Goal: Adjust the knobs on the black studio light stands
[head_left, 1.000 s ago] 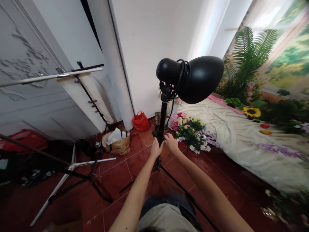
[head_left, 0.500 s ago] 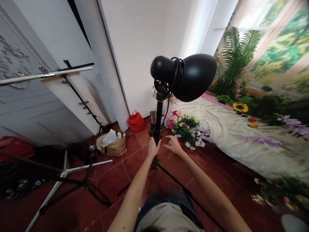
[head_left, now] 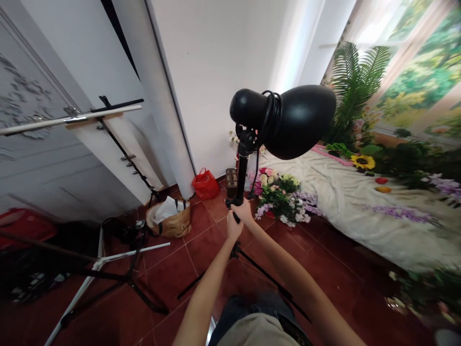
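A black studio lamp [head_left: 302,120] with its cable coiled round the neck sits atop a black light stand [head_left: 242,178]. My right hand [head_left: 244,211] is closed round the stand's pole, just under a clamp knob [head_left: 228,203]. Right below it, my left hand [head_left: 234,227] grips the same pole, the two hands touching or nearly so. Some fingers of both are hidden behind the pole and wrists. The stand's legs [head_left: 259,266] spread over the floor in front of my body.
A red bag [head_left: 206,184], a woven basket [head_left: 175,223] and a small chest [head_left: 231,180] stand by the wall. Left is a backdrop stand [head_left: 122,154] with white legs near it. Flowers [head_left: 277,197] lie beside a cloth-covered platform [head_left: 331,202] on the red tile floor [head_left: 201,240].
My right hand, open beside the pole before, has closed round it above my left hand. The left hand sits lower on the pole. The lamp appears slightly farther right and lower in view.
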The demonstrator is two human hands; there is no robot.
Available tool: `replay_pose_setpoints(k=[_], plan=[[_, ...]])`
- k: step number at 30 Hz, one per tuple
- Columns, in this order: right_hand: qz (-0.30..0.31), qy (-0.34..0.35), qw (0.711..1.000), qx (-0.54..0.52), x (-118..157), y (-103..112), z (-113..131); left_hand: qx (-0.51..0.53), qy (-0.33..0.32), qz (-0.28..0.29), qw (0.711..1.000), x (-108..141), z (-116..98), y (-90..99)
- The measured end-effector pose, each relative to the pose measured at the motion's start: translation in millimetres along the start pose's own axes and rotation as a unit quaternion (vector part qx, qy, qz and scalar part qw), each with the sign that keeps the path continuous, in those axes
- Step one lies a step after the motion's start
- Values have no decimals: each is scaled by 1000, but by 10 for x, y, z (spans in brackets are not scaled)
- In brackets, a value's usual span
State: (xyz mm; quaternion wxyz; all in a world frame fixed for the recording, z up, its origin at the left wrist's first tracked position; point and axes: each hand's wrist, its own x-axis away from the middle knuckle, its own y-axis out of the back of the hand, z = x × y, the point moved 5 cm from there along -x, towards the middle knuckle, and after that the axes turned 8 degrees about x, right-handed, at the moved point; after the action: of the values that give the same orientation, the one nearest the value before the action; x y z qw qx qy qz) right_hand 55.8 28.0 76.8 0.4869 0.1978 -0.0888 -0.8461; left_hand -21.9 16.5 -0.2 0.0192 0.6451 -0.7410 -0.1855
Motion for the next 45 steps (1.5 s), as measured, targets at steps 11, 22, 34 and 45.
replay_pose_setpoints(k=[11, 22, 34, 45], plan=[[69, 73, 995, 5, -314, 254, 520, 155, -34, -81, 984, -231, -395, 1], [4, 119, 993, -24, -585, 644, 1472, 185, -2, -64, 981, -451, -533, -51], [124, 207, 970, -25, -548, 887, 1828, 211, 26, -33, 976, -560, -511, -60], [136, 136, 970, 151, 550, 872, -453, 226, 54, -67, 970, -555, -502, -47]])
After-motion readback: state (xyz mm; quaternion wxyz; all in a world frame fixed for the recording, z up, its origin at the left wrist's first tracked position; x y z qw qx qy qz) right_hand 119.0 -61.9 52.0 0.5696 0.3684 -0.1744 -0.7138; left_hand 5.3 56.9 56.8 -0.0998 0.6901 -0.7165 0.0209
